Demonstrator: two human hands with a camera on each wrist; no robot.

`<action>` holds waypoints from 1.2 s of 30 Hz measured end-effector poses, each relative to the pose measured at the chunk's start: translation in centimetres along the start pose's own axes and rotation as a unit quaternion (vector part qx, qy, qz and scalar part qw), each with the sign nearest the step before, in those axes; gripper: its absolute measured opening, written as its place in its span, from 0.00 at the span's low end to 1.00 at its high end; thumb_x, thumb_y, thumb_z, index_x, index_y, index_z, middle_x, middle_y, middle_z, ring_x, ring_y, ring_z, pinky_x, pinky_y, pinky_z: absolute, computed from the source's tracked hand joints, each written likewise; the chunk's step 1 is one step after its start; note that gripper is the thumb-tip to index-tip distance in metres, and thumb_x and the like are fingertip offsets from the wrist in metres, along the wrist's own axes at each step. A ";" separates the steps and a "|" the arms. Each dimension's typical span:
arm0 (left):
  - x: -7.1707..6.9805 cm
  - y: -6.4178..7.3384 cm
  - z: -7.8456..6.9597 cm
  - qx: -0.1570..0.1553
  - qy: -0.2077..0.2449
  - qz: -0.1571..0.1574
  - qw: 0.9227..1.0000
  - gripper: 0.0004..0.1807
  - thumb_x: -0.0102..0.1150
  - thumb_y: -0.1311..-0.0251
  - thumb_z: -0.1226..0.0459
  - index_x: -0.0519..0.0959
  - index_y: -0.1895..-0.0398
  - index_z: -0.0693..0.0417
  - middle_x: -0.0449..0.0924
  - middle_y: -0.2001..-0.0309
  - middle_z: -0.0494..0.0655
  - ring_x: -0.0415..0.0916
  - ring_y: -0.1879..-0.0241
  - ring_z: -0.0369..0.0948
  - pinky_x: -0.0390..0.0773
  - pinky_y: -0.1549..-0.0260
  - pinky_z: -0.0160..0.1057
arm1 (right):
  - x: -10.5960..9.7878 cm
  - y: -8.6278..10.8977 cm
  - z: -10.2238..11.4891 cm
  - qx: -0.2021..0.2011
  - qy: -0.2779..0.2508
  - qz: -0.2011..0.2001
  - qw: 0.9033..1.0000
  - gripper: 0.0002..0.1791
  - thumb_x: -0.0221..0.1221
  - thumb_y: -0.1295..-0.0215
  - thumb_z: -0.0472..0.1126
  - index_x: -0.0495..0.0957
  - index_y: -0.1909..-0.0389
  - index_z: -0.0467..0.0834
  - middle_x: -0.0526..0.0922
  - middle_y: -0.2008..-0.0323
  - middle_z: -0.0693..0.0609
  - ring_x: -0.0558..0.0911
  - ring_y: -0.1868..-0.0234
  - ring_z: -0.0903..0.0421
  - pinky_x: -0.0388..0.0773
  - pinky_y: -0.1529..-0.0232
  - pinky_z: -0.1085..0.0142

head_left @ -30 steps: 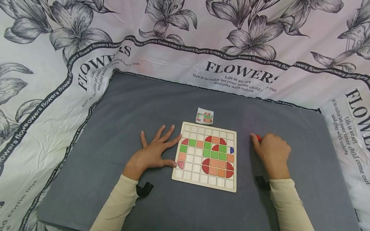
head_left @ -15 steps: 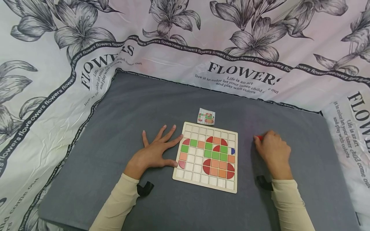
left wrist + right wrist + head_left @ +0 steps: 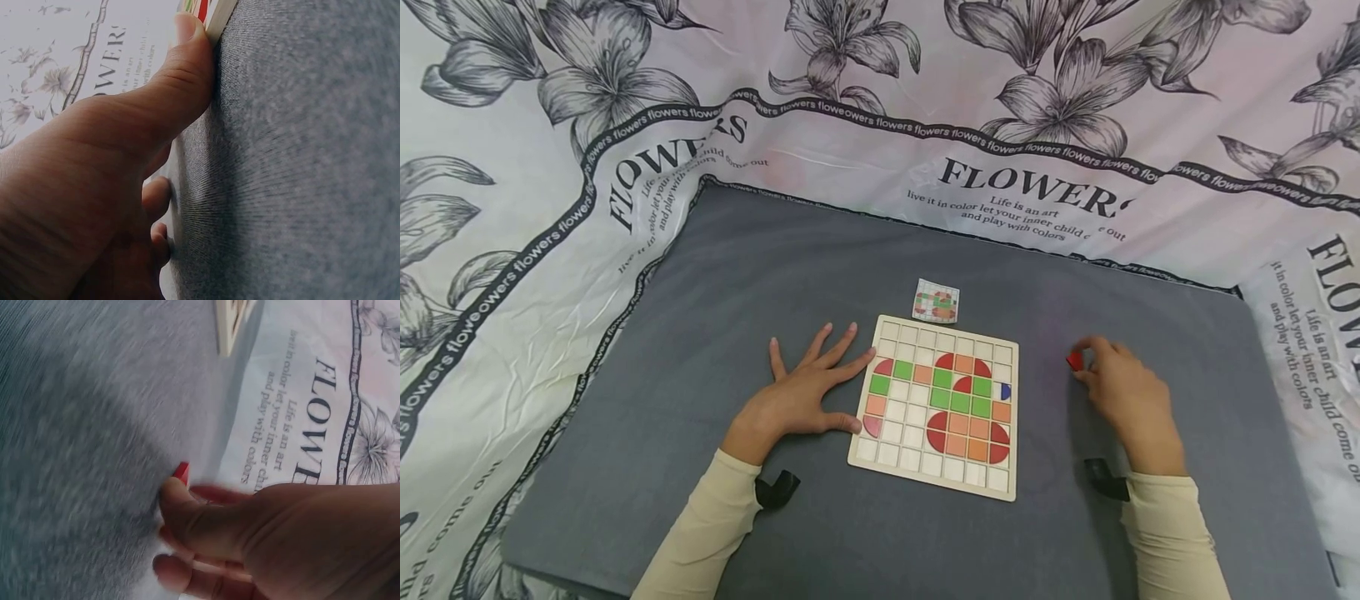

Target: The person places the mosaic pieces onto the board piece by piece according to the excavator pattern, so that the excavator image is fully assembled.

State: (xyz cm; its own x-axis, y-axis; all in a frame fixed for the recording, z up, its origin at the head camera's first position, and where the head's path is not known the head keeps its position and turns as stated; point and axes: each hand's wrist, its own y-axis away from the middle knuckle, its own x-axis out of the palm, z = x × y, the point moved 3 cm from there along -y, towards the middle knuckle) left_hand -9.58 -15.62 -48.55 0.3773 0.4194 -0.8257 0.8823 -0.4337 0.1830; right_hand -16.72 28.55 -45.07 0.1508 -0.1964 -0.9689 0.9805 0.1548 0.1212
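Observation:
A wooden grid board (image 3: pixel 901 473) lies on the table, with red quarter-round, green square and orange square tiles set in several of its cells. One blue rounded tile (image 3: pixel 1005 392) sits near its right edge. My left hand (image 3: pixel 793 400) rests with spread fingers at the board's left side; the thumb (image 3: pixel 187 59) and index finger touch its edge. To the right of the board, my right hand (image 3: pixel 1127 396) pinches a small red tile (image 3: pixel 1075 361) between thumb and fingertips. In the right wrist view only a corner of that red tile (image 3: pixel 182 471) shows past the thumb.
A small printed card (image 3: pixel 936 302) with a coloured grid pattern lies just behind the board. The grey table (image 3: pixel 820 250) is bordered at the back and sides by a white flower-print cloth (image 3: pixel 850 150). Black wrist mounts (image 3: pixel 777 490) stick out from both sleeves.
My right hand has shifted slightly right and turned, so the red tile between its fingers shows more. The left hand stays at the board's edge. The whole head view has shifted slightly.

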 end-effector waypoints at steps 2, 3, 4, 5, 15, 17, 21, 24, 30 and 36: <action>0.0 0.0 0.0 0.000 0.000 0.001 1.000 0.60 0.75 0.48 0.34 0.56 0.14 0.34 0.39 0.13 0.44 0.29 0.14 0.55 0.18 0.38 0.85 | 0.0 0.0 -0.1 -0.017 0.010 0.002 1.000 0.21 0.68 0.29 0.37 0.78 0.38 0.47 0.81 0.54 0.35 0.81 0.68 0.39 0.75 0.76 0.43; 0.1 0.0 0.1 0.001 0.001 0.000 1.000 0.59 0.75 0.48 0.35 0.56 0.14 0.34 0.39 0.13 0.45 0.29 0.14 0.55 0.19 0.38 0.85 | -0.1 -0.1 -0.1 -0.024 0.013 0.001 1.000 0.21 0.68 0.29 0.37 0.78 0.37 0.48 0.81 0.54 0.34 0.80 0.69 0.39 0.75 0.77 0.44; 0.1 0.0 0.1 0.001 0.001 0.001 1.000 0.59 0.75 0.48 0.35 0.56 0.14 0.34 0.39 0.13 0.45 0.29 0.14 0.55 0.19 0.38 0.85 | -0.1 -0.1 -0.1 -0.031 0.016 -0.001 0.999 0.21 0.68 0.29 0.36 0.79 0.38 0.48 0.81 0.53 0.34 0.80 0.71 0.40 0.75 0.78 0.45; 0.1 0.0 0.1 0.001 0.002 0.001 1.000 0.59 0.75 0.48 0.35 0.56 0.14 0.34 0.39 0.12 0.45 0.29 0.14 0.55 0.19 0.38 0.85 | -0.2 -0.2 -0.2 -0.036 0.018 -0.002 0.999 0.19 0.67 0.28 0.37 0.80 0.39 0.49 0.81 0.54 0.35 0.79 0.72 0.42 0.74 0.78 0.46; 0.1 -0.1 -0.2 0.000 0.008 0.006 1.000 0.60 0.75 0.48 0.34 0.56 0.14 0.34 0.38 0.12 0.44 0.28 0.14 0.55 0.18 0.37 0.84 | -0.2 -1.0 -0.8 -0.073 0.011 0.034 0.997 0.15 0.66 0.31 0.47 0.82 0.57 0.38 0.81 0.64 0.43 0.80 0.67 0.49 0.78 0.68 0.47; 0.2 -0.1 -0.2 0.001 0.008 0.006 1.000 0.60 0.75 0.48 0.34 0.56 0.14 0.34 0.38 0.12 0.44 0.28 0.14 0.55 0.18 0.38 0.84 | -0.1 -1.0 -0.9 -0.078 0.012 0.033 0.996 0.14 0.65 0.32 0.47 0.82 0.59 0.38 0.82 0.66 0.45 0.79 0.70 0.50 0.77 0.70 0.48; 0.3 -0.2 -0.1 0.003 0.008 0.006 1.000 0.60 0.75 0.48 0.34 0.56 0.14 0.34 0.39 0.12 0.45 0.29 0.14 0.55 0.18 0.38 0.84 | 0.3 -0.8 -1.1 -0.087 0.015 0.023 0.996 0.10 0.64 0.30 0.44 0.83 0.59 0.39 0.82 0.67 0.47 0.78 0.70 0.52 0.77 0.70 0.48; 0.2 -0.2 -0.2 0.004 0.007 0.006 1.000 0.60 0.75 0.48 0.34 0.56 0.14 0.34 0.38 0.12 0.44 0.28 0.14 0.55 0.17 0.37 0.84 | 0.5 -0.7 -0.9 -0.088 0.014 0.010 0.996 0.11 0.64 0.29 0.43 0.81 0.57 0.39 0.81 0.66 0.47 0.78 0.69 0.51 0.76 0.71 0.48; 0.0 -0.1 -0.3 0.003 0.009 0.005 1.000 0.60 0.75 0.48 0.35 0.56 0.14 0.34 0.38 0.12 0.44 0.28 0.14 0.55 0.17 0.37 0.84 | 0.2 -1.7 0.4 -0.075 -0.001 -0.014 0.997 0.22 0.64 0.25 0.46 0.76 0.42 0.34 0.79 0.55 0.37 0.82 0.59 0.41 0.79 0.64 0.40; 0.0 0.0 -0.1 -0.001 0.006 0.007 1.000 0.61 0.75 0.49 0.34 0.54 0.14 0.33 0.37 0.12 0.43 0.28 0.14 0.55 0.16 0.37 0.83 | -0.2 -5.8 3.7 -0.108 -0.005 -0.006 0.994 0.27 0.63 0.22 0.47 0.74 0.27 0.44 0.78 0.43 0.37 0.83 0.49 0.39 0.80 0.55 0.37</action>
State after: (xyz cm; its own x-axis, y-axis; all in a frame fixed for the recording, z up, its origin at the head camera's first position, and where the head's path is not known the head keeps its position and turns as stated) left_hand -9.60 -15.53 -48.53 0.3934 0.4223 -0.8167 0.8773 -0.4380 0.1961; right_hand -21.95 24.14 -44.77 0.1427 -0.2095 -0.9673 0.9322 0.3569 0.0602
